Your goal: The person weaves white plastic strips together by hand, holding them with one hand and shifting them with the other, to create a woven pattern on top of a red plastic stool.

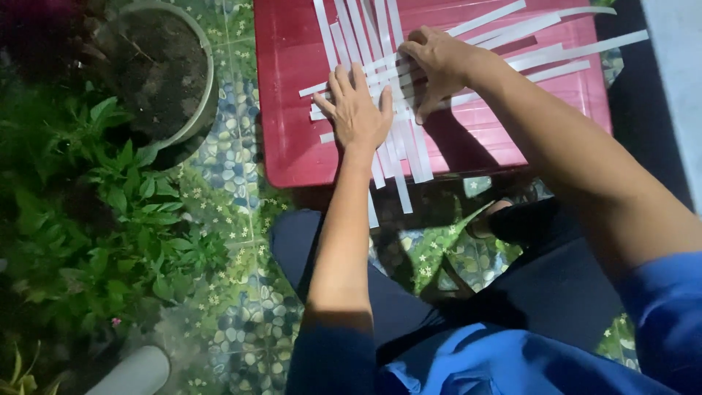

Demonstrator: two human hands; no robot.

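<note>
Where the white paper strips [409, 150] lie crossed on the red plastic table [292, 88], two sets are recorded. One set runs lengthwise from the far edge toward the person, its near ends overhanging the table's front edge. The other set runs crosswise, long axis from lower left to upper right, its ends fanning toward the table's far right corner.

Left hand [357, 110]: flat, fingers spread, palm pressing down on the crossing; grasps nothing. Right hand [436, 64]: fingers curled down onto the strips just beside the left hand; whether it pinches a strip cannot be told.

Open room: bare red surface to the left of the strips and along the right front corner.

Surroundings: potted soil in a pale round planter [201, 88] near the table's left edge, leafy green plants [124, 205] below it, pebble-patterned floor [234, 161] between.
</note>
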